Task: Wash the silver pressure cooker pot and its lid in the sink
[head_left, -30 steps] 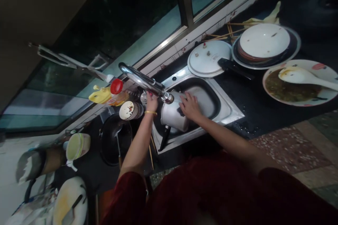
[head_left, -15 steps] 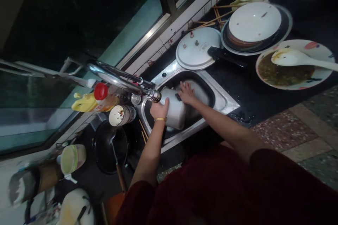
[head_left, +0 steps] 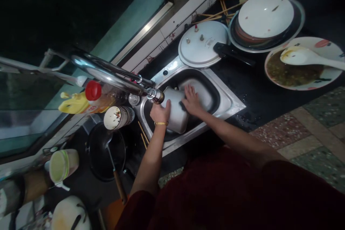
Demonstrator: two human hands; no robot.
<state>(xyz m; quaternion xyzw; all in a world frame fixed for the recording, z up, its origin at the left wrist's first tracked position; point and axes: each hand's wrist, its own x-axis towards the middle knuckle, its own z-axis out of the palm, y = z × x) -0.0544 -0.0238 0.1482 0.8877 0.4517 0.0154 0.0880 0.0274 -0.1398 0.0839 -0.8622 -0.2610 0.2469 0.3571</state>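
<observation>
A metal pressure cooker pot lies on its side in the steel sink under the chrome tap. My left hand grips the pot's left side, fingers wrapped on the wall; a gold bangle sits on that wrist. My right hand presses on the pot's upper right side over a dark patch that may be a scrubber; its fingers are spread flat.
The cooker lid rests behind the sink. To the right stand stacked plates and a bowl of soup with a white ladle. Left of the sink are a red-capped bottle, a cup, a black pan and chopsticks.
My left hand came down from the tap and took hold of the pot's side. The right hand stayed on the pot, shifting slightly. The view swung a little.
</observation>
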